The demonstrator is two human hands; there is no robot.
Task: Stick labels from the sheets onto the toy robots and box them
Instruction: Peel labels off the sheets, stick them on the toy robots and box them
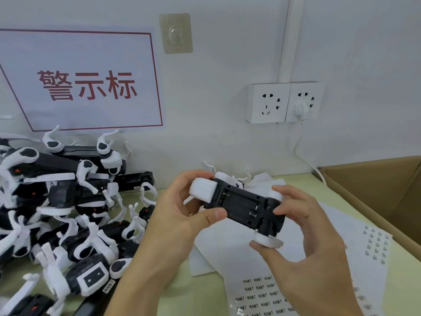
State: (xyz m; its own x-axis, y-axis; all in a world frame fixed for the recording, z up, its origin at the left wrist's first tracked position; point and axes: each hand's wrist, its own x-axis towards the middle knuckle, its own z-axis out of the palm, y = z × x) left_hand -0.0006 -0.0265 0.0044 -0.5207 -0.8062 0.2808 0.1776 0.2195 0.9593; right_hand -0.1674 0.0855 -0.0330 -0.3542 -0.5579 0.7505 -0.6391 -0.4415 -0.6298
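Gripping toy robot (241, 206): left hand (182, 215) fingers curled; right hand (303, 238) likewise

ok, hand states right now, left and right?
Left hand: holding the toy robot, fingers round its white head end.
Right hand: holding the same toy robot, fingers pinching its leg end.

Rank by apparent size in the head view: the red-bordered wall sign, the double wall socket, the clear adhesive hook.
1. Red-bordered wall sign, clearly largest.
2. Double wall socket.
3. Clear adhesive hook, smallest.
All share one wall, so the order seems safe.
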